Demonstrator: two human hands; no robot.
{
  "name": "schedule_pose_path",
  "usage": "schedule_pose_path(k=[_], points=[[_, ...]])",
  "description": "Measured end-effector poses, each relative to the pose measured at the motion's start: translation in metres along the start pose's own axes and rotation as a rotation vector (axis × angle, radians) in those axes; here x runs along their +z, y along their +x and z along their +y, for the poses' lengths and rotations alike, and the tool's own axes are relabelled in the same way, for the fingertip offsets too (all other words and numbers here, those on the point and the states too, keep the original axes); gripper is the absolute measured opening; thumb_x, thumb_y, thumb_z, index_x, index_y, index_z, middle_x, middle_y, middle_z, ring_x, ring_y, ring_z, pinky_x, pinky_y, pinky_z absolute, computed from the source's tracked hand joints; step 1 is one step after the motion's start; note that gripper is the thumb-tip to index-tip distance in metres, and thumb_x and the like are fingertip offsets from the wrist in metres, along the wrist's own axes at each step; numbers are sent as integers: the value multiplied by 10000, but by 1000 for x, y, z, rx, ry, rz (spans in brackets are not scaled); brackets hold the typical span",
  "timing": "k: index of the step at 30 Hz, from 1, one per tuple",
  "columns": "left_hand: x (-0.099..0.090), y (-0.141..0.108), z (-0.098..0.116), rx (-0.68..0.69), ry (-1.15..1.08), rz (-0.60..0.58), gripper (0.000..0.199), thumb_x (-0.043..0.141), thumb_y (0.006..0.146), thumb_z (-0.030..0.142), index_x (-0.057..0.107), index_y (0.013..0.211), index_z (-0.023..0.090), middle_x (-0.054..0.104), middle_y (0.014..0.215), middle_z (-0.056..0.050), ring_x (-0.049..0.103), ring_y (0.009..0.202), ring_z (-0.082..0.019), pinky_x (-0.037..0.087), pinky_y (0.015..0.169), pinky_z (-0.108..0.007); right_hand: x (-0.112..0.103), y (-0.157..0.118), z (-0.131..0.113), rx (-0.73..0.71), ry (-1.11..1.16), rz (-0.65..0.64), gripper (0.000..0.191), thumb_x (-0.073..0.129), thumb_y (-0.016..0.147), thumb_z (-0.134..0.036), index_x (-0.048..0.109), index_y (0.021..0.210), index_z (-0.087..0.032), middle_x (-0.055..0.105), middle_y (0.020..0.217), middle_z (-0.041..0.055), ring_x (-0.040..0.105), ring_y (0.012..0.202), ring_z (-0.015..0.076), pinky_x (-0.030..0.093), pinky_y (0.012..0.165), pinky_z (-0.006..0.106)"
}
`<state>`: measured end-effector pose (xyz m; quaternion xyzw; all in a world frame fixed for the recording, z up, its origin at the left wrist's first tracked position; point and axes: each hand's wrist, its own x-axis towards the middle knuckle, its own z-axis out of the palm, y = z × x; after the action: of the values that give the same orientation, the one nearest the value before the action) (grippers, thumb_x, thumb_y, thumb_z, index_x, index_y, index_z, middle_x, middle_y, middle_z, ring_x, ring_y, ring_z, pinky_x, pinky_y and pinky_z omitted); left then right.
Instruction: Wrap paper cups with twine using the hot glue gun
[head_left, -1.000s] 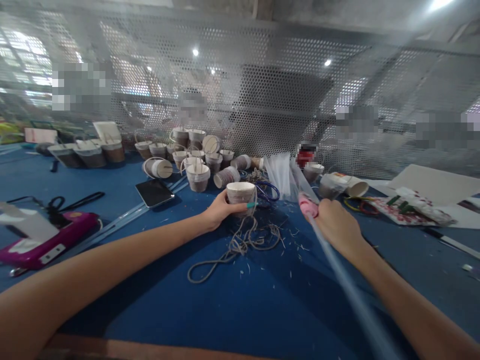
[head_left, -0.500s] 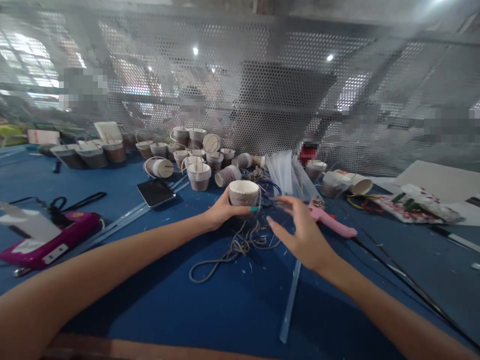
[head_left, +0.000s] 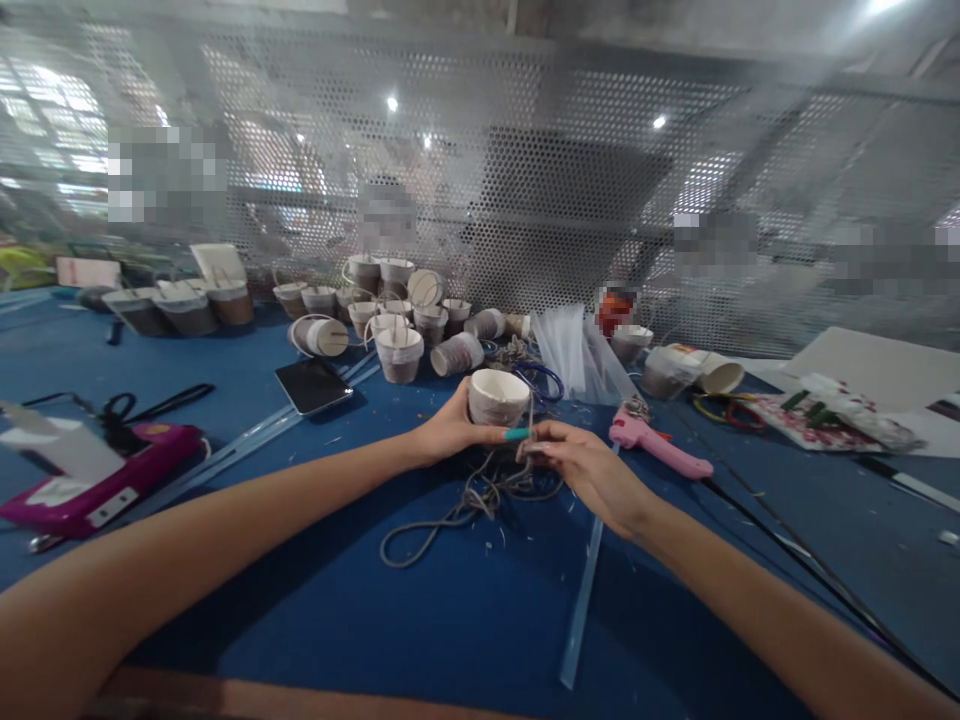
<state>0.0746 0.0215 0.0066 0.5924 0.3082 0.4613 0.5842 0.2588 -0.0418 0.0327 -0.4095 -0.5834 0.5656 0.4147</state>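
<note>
My left hand [head_left: 459, 428] is wrapped round a small whitish cup [head_left: 498, 398], its mouth facing up and its thumb with a teal nail along the near side. At the cup's right side, my right hand [head_left: 581, 460] pinches a grey cord [head_left: 531, 425] that runs up to the rim. Below both hands, more of this cord lies in a loose tangle [head_left: 484, 495] on the blue table. Just right of my right hand rests a pink glue gun [head_left: 660, 445]. A clear glue stick [head_left: 583, 610] lies nearer to me.
Several similar cups [head_left: 399, 352] with cord handles stand or lie behind. To the left are a phone [head_left: 311, 385] and a magenta power strip [head_left: 120, 480]. Clear plastic sheets [head_left: 577, 350] lean near a perforated metal screen [head_left: 450, 150]. A black cable [head_left: 795, 555] crosses the right side.
My right hand has moved left to the cup and its fingers have closed on the cord. The cup in my left hand has shifted slightly right and down.
</note>
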Motion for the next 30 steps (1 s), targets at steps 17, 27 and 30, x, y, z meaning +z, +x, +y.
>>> schedule_pose_path(k=[17,27,30], points=[[-8,6,-5,-36,-169,5,651,842,509,173,567,1099,153,662,1074,-86,589,1056,-263,416,984,-433,-9,1,15,-454,-391,426,375,527,872,-422,506,570,-200,523,816,33,524,782,164,445,759,310],[-7,9,-8,63,-77,43,763,858,465,193,491,1133,164,607,1073,-81,563,1027,-250,465,894,-405,-9,-6,9,-637,-711,528,285,498,927,-329,556,684,-192,540,741,26,537,724,151,426,700,297],[-6,7,-7,40,-59,88,848,861,460,197,416,1182,185,551,1133,-85,540,1054,-251,495,833,-377,-7,-6,11,-530,-615,386,298,466,946,-347,541,697,-200,554,636,-10,511,591,122,405,603,270]])
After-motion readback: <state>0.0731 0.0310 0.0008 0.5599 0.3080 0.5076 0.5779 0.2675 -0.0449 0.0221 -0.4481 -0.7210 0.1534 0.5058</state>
